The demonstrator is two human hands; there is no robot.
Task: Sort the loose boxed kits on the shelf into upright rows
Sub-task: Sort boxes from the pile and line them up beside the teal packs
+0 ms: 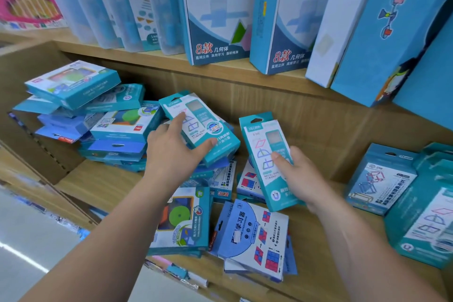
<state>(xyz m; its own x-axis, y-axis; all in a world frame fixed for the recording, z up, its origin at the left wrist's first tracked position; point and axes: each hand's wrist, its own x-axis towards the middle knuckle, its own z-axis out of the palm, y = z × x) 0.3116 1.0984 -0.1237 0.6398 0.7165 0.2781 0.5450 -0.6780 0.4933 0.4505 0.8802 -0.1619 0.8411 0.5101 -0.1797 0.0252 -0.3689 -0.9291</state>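
Observation:
Teal and blue boxed kits lie jumbled on a wooden shelf (318, 274). My left hand (171, 152) grips a teal kit with shape outlines (203, 130), tilted on top of the middle pile. My right hand (297, 176) holds a second, matching teal kit (267, 154) nearly upright above the shelf, thumb on its front. A leaning stack of teal and blue kits (98, 115) sits at the left. Flat kits lie in front: one with a green disc (181, 218) and a blue one with red-and-blue squares (255, 235).
At the right, several teal kits (382, 179) stand upright in a row. The shelf above carries tall blue-and-white boxes (218, 12) and clear plastic cases (107, 5). A wooden side panel (36, 144) bounds the shelf on the left. Floor shows at lower left.

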